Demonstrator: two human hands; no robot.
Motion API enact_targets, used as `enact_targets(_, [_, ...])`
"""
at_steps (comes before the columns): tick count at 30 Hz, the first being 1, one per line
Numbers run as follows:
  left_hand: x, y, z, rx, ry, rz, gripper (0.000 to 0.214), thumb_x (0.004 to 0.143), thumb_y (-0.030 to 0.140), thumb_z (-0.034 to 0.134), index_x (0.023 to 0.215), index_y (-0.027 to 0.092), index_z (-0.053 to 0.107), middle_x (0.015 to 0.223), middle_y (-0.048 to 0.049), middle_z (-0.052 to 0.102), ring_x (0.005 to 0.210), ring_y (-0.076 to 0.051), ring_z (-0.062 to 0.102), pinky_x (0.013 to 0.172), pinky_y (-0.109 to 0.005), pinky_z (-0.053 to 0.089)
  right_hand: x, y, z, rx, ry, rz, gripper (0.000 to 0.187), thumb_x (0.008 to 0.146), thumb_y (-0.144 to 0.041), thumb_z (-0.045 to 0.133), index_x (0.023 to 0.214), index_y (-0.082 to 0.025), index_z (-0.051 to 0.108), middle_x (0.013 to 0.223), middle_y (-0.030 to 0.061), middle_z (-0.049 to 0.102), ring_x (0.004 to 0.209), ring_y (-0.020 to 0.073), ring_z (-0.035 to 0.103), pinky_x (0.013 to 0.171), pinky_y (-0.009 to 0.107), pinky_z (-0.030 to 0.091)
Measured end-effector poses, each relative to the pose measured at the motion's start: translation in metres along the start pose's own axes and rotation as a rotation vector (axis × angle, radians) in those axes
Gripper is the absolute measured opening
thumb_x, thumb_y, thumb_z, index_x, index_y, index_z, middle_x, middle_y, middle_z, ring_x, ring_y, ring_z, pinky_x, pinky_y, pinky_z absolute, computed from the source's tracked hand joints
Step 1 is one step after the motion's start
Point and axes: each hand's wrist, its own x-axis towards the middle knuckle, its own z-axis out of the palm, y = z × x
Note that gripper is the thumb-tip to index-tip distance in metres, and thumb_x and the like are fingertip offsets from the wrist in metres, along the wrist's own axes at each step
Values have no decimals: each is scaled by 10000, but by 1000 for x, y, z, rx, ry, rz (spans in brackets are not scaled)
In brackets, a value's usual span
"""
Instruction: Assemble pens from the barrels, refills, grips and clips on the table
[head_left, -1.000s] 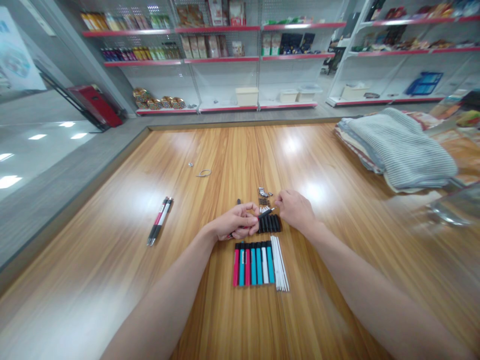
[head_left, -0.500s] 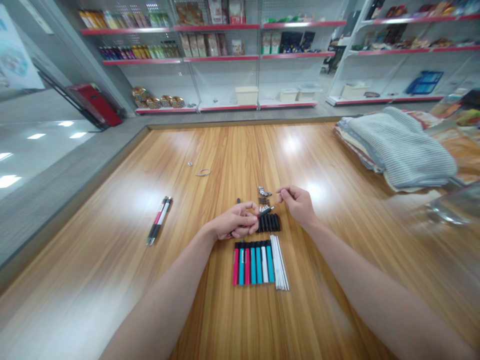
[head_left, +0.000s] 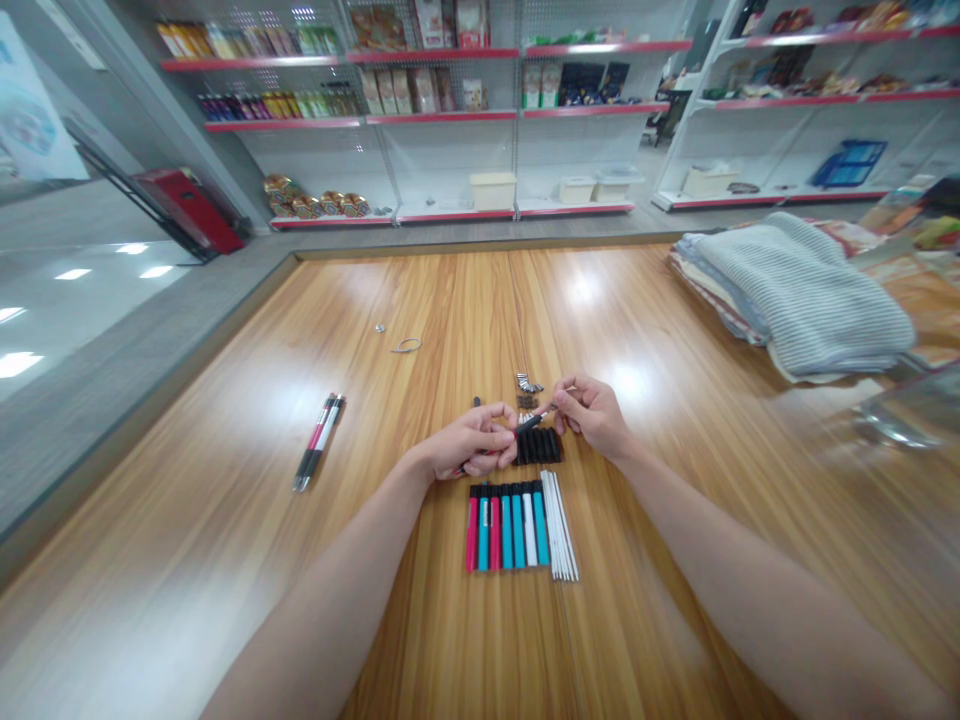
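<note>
Far left on the wood-grain worktop [head_left: 450, 650], two slim pens [head_left: 319, 440], red and white with black lower ends, lie side by side at a slant. Moving across, there's a small silver metal piece [head_left: 379, 328], then a thin looped silver wire [head_left: 407, 345]. Here's the left hand [head_left: 480, 440], fingers curled and pinching a slender black-gripped pen [head_left: 531, 424], its tip pointing up to the right. Nearer us, red, teal and white pen barrels [head_left: 506, 525] line up; short black tubes [head_left: 538, 447] sit beneath the held pen, thin white refills [head_left: 560, 525] alongside. And the right hand [head_left: 589, 410], thumb and finger together, pinches a tiny piece [head_left: 550, 406], too small to identify, right at the pen's tip! Far right, folded grey-striped cloth [head_left: 832, 300].
</note>
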Motion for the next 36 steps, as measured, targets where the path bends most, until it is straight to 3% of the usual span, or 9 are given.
enact_targets(13, [0, -1, -1, -5, -8, 14, 244, 878, 290, 587, 1011, 222, 395, 683, 25, 568, 323, -2, 225, 297, -108, 170, -1, 4, 2, -44, 6, -56, 261, 879, -402, 604, 811, -173, 500, 734, 44, 709, 397, 98, 560, 350, 197, 349])
enact_targets(19, [0, 0, -1, -4, 3, 16, 243, 882, 294, 584, 1017, 220, 396, 686, 26, 566, 325, -1, 223, 299, -108, 168, -4, 4, 4, -132, 5, -61, 237, 867, -366, 625, 789, -153, 555, 611, 11, 667, 384, 90, 541, 368, 188, 360])
enact_targets(29, [0, 0, -1, -5, -1, 20, 213, 898, 281, 562, 1014, 232, 389, 696, 23, 566, 335, -2, 215, 303, -107, 162, -7, 6, 1, -117, -97, -94, 160, 845, -287, 638, 902, -140, 611, 687, 32, 672, 465, 92, 536, 439, 210, 419])
enact_targets(36, [0, -1, -1, 2, 5, 17, 227, 889, 294, 573, 1010, 230, 392, 694, 25, 568, 329, -1, 220, 300, -106, 171, -4, 8, 1, -151, -103, -52, 182, 855, -314, 628, 869, -132, 623, 730, 64, 699, 487, 95, 536, 446, 210, 390])
